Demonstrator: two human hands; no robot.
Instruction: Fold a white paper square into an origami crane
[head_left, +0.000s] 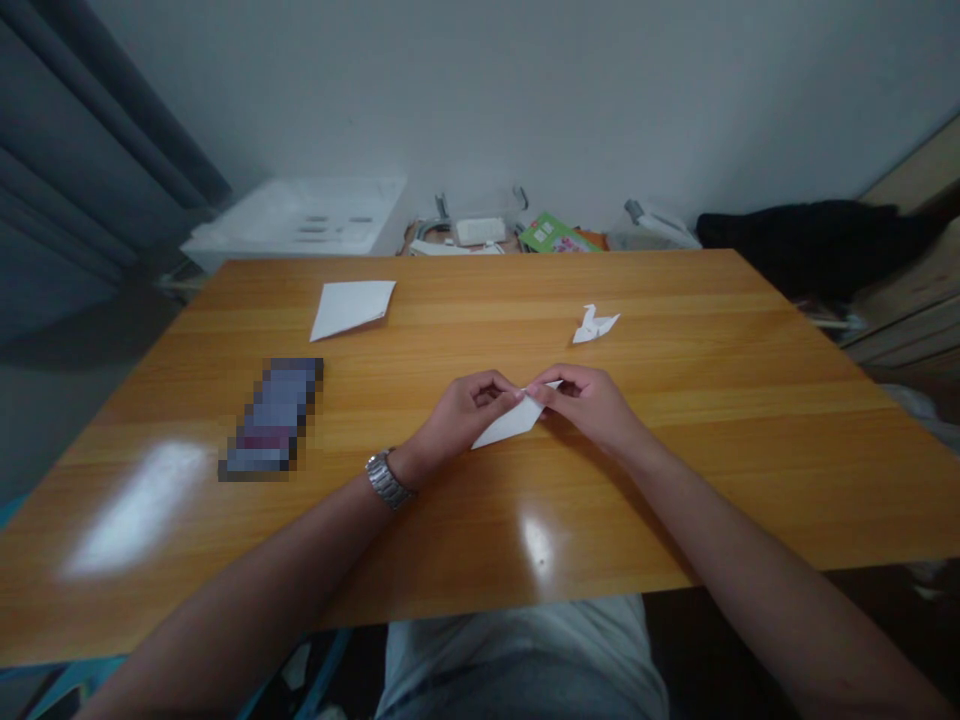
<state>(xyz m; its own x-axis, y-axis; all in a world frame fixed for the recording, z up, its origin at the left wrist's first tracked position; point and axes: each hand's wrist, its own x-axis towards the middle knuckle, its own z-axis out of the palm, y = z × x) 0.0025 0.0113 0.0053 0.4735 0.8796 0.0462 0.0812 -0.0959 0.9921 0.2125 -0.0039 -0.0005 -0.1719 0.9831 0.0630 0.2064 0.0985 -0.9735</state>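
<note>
Starting at the far left, a grey curtain (67,150) hangs beside the wall, and a blurred white plastic box (300,220) sits behind the far left corner of the bench (675,490). On the wooden bench top, a flat dark object (271,417) lies on the left side, lengthwise toward the person. It is pixelated, so its kind cannot be told. Just beyond it and a little to the right lies a larger white sheet (351,307), folded into a kite-like shape with its point toward the near left, apart from everything else.

Near the middle of the bench the left hand (469,405) comes in from the lower left, with a metal wristwatch (388,480) on its wrist. Its grip is pressed together: thumb and curled fingers pinch the upper end of a small folded paper (510,424). That paper is a narrow, white, pointed piece lying slantwise between the two hands. Its lower tip is down by the bench top on the left hand's side, though whether it touches the wood cannot be told. Its upper end is taken up into the fingers. The right hand (589,405) meets it from the other side, its grip likewise closed and its fingertips pinching the same upper end. The two hands nearly touch over the fold.

Farther back and to the right, well apart from the hands, a little paper figure (595,324) stands on the bench. Behind the bench's far edge lie a green booklet (555,233) and, to the right of it, a dark cloth heap (810,235) beside pale wooden furniture (919,290).
</note>
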